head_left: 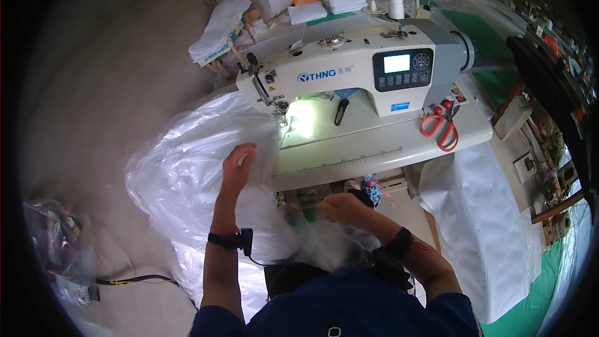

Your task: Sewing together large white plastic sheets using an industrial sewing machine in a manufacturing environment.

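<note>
Left hand is curled over clear film, right hand off the front edge of the counter; can't tell if either grips. Best keep slack smooth; clear of the needle.

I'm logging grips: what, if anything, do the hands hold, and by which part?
It cannot be told: the left hand appears over clear plastic film, and the right hand is blurred near it.
</note>
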Action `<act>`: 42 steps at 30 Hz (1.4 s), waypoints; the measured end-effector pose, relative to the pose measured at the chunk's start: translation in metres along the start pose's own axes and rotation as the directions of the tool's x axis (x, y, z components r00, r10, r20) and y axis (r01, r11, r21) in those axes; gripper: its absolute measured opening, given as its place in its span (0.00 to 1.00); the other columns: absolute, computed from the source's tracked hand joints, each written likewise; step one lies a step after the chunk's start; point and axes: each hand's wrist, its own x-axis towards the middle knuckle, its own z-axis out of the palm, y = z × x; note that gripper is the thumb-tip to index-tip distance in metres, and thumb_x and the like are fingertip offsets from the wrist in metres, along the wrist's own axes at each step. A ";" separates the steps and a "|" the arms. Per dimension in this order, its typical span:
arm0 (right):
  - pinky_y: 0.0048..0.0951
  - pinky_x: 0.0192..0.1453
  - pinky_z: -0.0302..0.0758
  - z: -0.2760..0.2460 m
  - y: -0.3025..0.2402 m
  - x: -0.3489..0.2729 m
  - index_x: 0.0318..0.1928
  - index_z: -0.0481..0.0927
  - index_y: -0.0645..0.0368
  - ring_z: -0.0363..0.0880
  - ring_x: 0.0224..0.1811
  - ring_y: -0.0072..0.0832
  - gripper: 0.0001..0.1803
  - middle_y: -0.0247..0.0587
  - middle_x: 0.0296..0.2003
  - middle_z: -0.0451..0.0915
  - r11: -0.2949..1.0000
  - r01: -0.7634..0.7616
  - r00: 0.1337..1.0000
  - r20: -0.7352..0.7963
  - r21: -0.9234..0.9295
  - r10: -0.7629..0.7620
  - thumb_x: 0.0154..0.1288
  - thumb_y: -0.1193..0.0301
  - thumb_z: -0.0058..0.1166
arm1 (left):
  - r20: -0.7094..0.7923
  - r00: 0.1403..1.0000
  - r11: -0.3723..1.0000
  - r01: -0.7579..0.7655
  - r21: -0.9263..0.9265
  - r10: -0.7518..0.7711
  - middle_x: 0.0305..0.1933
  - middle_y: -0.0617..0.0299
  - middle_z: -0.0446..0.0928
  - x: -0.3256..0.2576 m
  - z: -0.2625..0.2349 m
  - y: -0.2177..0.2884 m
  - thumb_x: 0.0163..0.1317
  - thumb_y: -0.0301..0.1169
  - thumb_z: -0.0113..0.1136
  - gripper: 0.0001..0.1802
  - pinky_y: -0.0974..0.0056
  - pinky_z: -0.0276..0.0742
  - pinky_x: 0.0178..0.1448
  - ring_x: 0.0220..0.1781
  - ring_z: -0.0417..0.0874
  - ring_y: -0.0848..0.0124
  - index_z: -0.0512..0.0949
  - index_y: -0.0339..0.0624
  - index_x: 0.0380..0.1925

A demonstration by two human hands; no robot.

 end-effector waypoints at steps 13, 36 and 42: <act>0.30 0.40 0.77 -0.091 -0.064 0.015 0.37 0.80 0.60 0.83 0.38 0.36 0.10 0.45 0.38 0.82 0.811 0.479 0.641 -0.496 -0.337 -0.585 0.65 0.72 0.45 | 0.120 0.991 0.997 -0.061 0.055 0.054 0.50 0.56 0.78 0.022 0.042 -0.066 0.59 0.30 0.55 0.05 0.55 0.66 0.63 0.59 0.73 0.54 0.74 0.40 0.33; 0.37 0.53 0.71 -0.374 -0.016 0.010 0.49 0.74 0.63 0.76 0.47 0.49 0.18 0.54 0.45 0.77 0.598 -0.441 -0.066 -0.641 -0.669 -0.765 0.65 0.63 0.49 | -0.191 0.974 0.903 0.187 0.387 -0.120 0.39 0.52 0.78 -0.052 0.007 -0.036 0.60 0.29 0.52 0.05 0.50 0.67 0.58 0.42 0.77 0.49 0.75 0.43 0.36; 0.38 0.45 0.75 -0.096 0.015 0.019 0.42 0.77 0.59 0.78 0.40 0.46 0.10 0.51 0.38 0.79 0.564 0.336 0.637 -0.259 -0.755 -0.726 0.60 0.76 0.47 | -0.113 0.977 0.865 0.211 0.455 -0.179 0.34 0.52 0.78 -0.046 0.002 -0.026 0.60 0.30 0.50 0.05 0.49 0.71 0.48 0.39 0.77 0.49 0.74 0.44 0.31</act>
